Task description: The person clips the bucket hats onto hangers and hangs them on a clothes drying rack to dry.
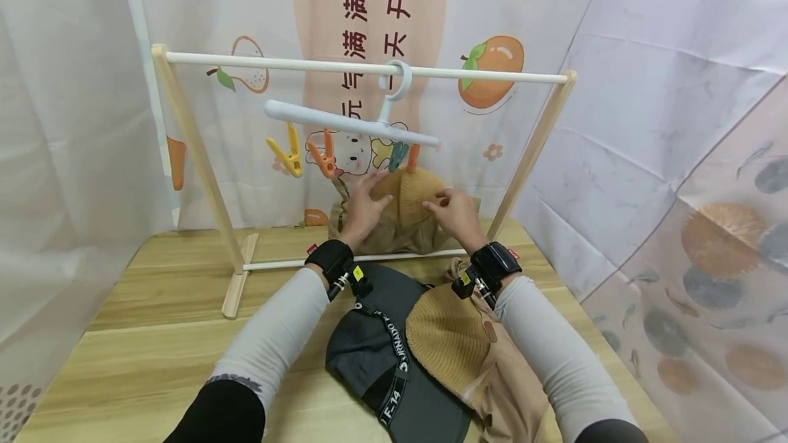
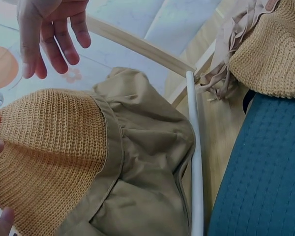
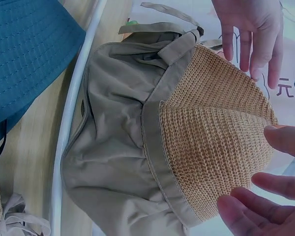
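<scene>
A tan knitted sun hat [image 1: 421, 197] with a khaki cloth brim [image 3: 118, 132] hangs crown up below the pale hanger [image 1: 345, 122], at an orange clothespin [image 1: 413, 158]. My left hand [image 1: 364, 207] is at the left side of the crown, its fingers loosely spread. At the right side, my right hand [image 1: 457, 214] has its fingertips close by the knitted crown, relaxed and slightly bent. In the right wrist view, the right fingers [image 3: 255, 209] overlap the crown's edge, and the left fingers point down beside it. Neither hand grips the hat.
The hanger hooks on a white rod [image 1: 277, 63] of a wooden rack and tilts down rightward. Yellow [image 1: 286, 152], orange [image 1: 323, 156] and teal clothespins [image 1: 397, 156] hang from it. In front lie a dark cap [image 1: 369, 347] with a lettered strap and another tan knitted hat [image 1: 446, 333].
</scene>
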The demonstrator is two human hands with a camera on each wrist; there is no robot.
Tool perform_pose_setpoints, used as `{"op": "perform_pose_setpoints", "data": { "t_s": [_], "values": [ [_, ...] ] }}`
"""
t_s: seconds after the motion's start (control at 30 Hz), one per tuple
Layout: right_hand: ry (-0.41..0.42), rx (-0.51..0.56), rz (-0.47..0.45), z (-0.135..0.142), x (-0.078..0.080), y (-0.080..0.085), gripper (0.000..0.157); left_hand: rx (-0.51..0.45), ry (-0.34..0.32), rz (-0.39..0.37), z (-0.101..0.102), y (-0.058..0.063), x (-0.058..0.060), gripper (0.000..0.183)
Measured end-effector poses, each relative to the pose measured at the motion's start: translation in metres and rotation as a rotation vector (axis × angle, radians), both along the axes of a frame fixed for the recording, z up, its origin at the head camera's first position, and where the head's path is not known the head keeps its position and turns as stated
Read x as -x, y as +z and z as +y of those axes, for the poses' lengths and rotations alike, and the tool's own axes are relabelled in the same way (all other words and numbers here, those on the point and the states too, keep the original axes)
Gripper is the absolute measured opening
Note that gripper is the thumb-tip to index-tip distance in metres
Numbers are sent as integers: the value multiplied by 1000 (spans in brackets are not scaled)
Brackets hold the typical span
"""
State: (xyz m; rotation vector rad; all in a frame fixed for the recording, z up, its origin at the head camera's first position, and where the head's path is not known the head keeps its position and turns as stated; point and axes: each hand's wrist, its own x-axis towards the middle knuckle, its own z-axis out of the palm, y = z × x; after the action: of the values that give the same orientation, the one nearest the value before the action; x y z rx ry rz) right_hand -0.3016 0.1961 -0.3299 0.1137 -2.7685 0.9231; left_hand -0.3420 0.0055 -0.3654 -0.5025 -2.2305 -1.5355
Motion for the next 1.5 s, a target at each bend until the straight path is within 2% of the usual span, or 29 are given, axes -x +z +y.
{"op": "perform_pose_setpoints", "data": {
  "t_s": [0.13,0.27,0.57,0.83,1.03,1.23,1.4,1.5],
  "values": [
    [27,9,19,0,-1,0,46,-9,3,40,-7,0,-3,45],
    [52,7,33,0,-4,1,46,-22,-21,54,-15,1,-8,42],
    [98,16,44,0,-12,-1,43,64,-94,95,-27,-4,-13,37],
    [188,-32,28,-2,-22,-10,45,207,-173,22,-41,-11,-20,39],
    [206,-50,14,-5,-27,-14,49,310,-244,44,-49,-13,-23,38],
    [200,-30,-13,-8,-35,-20,53,324,-315,64,-61,-19,-27,39],
    [201,-40,-20,-10,-41,-25,53,336,-348,25,-71,-27,-33,40],
    [202,-23,-20,-12,-44,-28,50,354,-346,17,-73,-31,-36,40]
  ]
}}
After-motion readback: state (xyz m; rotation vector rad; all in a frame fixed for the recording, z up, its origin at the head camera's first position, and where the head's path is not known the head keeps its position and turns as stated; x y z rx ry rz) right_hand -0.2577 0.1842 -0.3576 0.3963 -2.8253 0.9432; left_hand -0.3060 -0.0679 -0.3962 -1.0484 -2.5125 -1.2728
